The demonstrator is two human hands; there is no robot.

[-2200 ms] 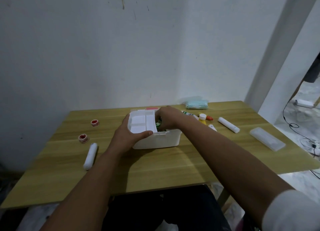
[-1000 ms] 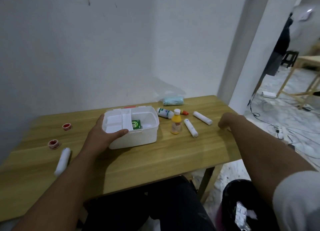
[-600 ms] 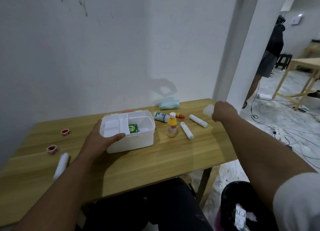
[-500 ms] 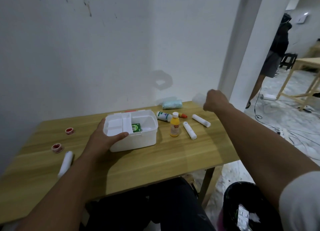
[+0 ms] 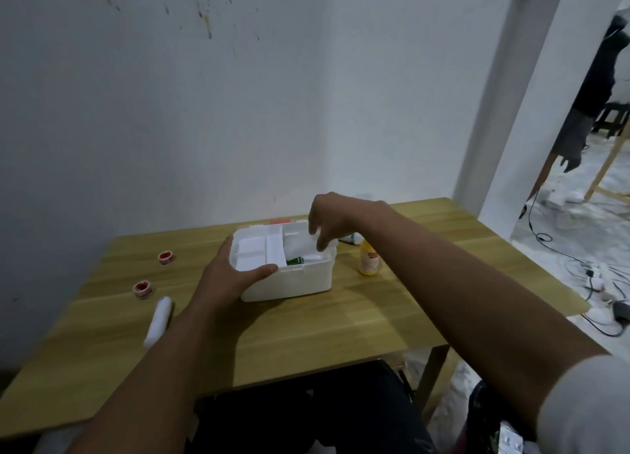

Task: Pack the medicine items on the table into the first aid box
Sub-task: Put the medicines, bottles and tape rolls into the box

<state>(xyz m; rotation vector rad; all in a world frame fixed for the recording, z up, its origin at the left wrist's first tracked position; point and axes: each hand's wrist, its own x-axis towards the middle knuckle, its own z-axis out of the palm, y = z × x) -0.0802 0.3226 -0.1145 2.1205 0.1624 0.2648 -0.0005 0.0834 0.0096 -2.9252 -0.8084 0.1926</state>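
Mid-frame, the left hand clamps the first aid box steady — the right hand pinches a translucent case, lowering it inside.

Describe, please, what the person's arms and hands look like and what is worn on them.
Both forearms are bare, and neither the left hand nor the right hand shows gloves, rings or a watch. A light, whitish sleeve covers the right upper arm; no sleeve shows on the left.
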